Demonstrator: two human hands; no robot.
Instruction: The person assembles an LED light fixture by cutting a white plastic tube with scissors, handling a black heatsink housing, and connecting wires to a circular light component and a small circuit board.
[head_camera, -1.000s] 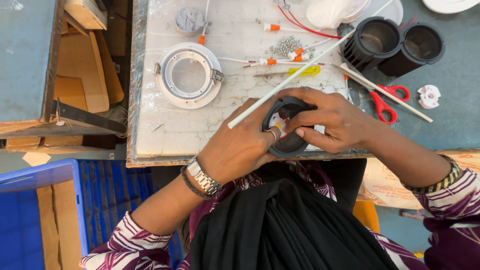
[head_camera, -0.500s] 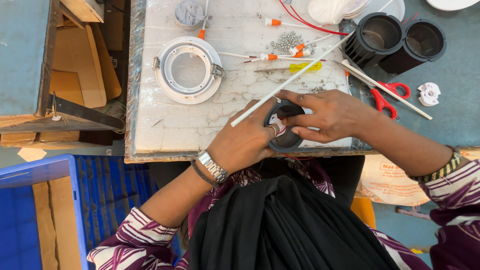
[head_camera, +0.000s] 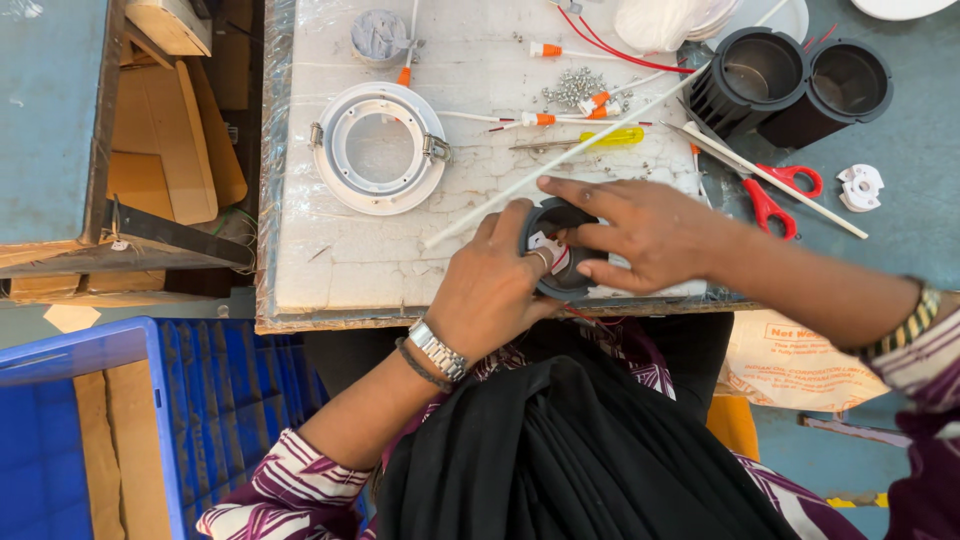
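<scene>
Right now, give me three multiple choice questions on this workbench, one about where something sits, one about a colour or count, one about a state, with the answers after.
1. Where does the white ring fitting lie relative to the hands?
A. to their left on the white board
B. between them
C. on the blue crate

2. What colour are the scissors' handles?
A. yellow
B. red
C. black

3. How is the small black round housing held?
A. lying untouched
B. by the right hand alone
C. by both hands at the board's near edge

Answers: 1 A, the ring lies alone on the white board, left of the hands. 2 B, red loops show beside the two black cylinders. 3 C, the left hand and right hand both close around it.
</scene>
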